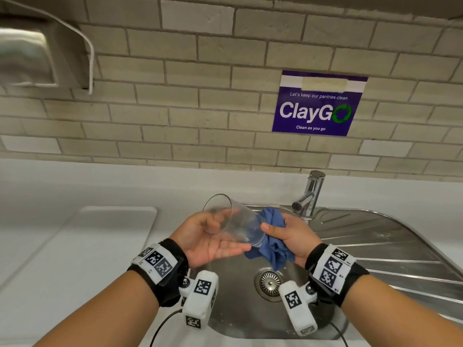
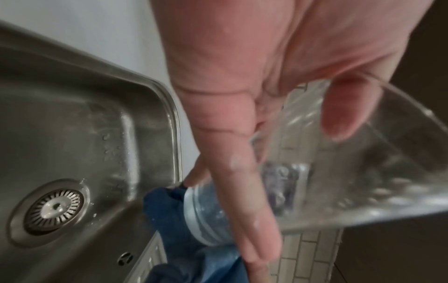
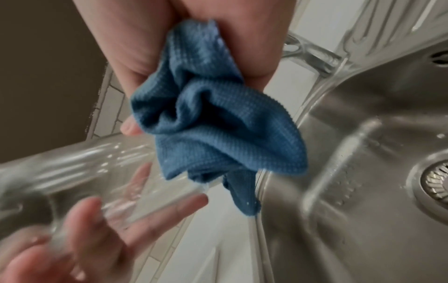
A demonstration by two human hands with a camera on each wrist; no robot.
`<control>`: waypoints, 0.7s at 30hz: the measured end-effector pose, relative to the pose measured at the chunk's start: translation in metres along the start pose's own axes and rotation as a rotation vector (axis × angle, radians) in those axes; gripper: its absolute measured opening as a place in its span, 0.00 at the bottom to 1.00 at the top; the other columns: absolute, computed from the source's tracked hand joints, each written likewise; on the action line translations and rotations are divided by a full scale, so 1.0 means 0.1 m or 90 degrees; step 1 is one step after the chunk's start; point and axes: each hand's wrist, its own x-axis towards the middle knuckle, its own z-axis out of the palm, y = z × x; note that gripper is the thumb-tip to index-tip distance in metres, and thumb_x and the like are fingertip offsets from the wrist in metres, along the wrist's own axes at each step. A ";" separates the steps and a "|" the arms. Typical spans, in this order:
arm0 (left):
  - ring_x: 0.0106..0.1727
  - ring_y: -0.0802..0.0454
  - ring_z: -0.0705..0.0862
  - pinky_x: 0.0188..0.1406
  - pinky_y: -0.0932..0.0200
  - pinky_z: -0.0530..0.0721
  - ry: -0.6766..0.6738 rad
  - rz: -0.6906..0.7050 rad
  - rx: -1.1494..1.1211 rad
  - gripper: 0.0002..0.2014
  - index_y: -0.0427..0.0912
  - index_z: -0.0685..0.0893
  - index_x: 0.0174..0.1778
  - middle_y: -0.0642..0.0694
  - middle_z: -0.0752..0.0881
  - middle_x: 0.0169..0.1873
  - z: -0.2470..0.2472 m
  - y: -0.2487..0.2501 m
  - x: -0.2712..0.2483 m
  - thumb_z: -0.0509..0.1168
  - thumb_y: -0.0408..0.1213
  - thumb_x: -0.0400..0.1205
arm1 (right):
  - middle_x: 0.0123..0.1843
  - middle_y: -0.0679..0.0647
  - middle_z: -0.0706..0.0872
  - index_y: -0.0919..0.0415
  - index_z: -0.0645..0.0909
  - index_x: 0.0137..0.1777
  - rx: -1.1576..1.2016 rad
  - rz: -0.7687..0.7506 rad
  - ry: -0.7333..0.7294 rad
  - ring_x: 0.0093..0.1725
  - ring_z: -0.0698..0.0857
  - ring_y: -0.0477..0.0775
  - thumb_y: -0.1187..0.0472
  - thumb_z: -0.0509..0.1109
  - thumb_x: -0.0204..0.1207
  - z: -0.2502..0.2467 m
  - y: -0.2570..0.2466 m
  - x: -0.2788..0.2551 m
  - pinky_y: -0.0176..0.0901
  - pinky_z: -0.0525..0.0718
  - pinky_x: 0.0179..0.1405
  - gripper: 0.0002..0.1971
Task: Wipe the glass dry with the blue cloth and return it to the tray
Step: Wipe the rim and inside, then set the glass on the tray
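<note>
A clear glass lies tilted on its side above the sink, mouth toward the far left. My left hand holds it, fingers stretched under it and the thumb on its wall. In the left wrist view the glass shows water drops and its base meets the blue cloth. My right hand grips the bunched blue cloth against the glass base. The right wrist view shows the cloth hanging from that fist beside the blurred glass. A white tray lies on the counter to the left.
Below the hands is a steel sink with a drain strainer. A chrome tap stands behind the right hand, and a ribbed draining board runs to the right. A towel dispenser and a poster hang on the tiled wall.
</note>
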 end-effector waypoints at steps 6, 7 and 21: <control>0.21 0.58 0.77 0.38 0.57 0.92 0.130 0.045 0.276 0.22 0.49 0.80 0.74 0.31 0.78 0.47 -0.15 -0.04 0.13 0.57 0.24 0.87 | 0.48 0.64 0.89 0.50 0.83 0.50 -0.106 -0.121 0.045 0.46 0.89 0.61 0.67 0.76 0.66 -0.06 -0.09 -0.02 0.53 0.89 0.46 0.15; 0.21 0.57 0.77 0.38 0.56 0.91 0.143 0.058 0.288 0.21 0.49 0.82 0.71 0.31 0.82 0.49 -0.17 -0.05 0.15 0.57 0.24 0.87 | 0.47 0.63 0.89 0.49 0.83 0.50 -0.093 -0.135 0.057 0.44 0.89 0.58 0.69 0.76 0.66 -0.05 -0.10 -0.03 0.47 0.89 0.42 0.17; 0.33 0.41 0.90 0.23 0.62 0.86 0.126 0.162 0.368 0.34 0.59 0.81 0.67 0.23 0.86 0.60 -0.21 -0.10 0.12 0.54 0.12 0.83 | 0.47 0.77 0.85 0.67 0.82 0.50 -0.069 -0.093 0.026 0.46 0.84 0.65 0.67 0.74 0.69 -0.11 -0.20 0.04 0.60 0.83 0.51 0.11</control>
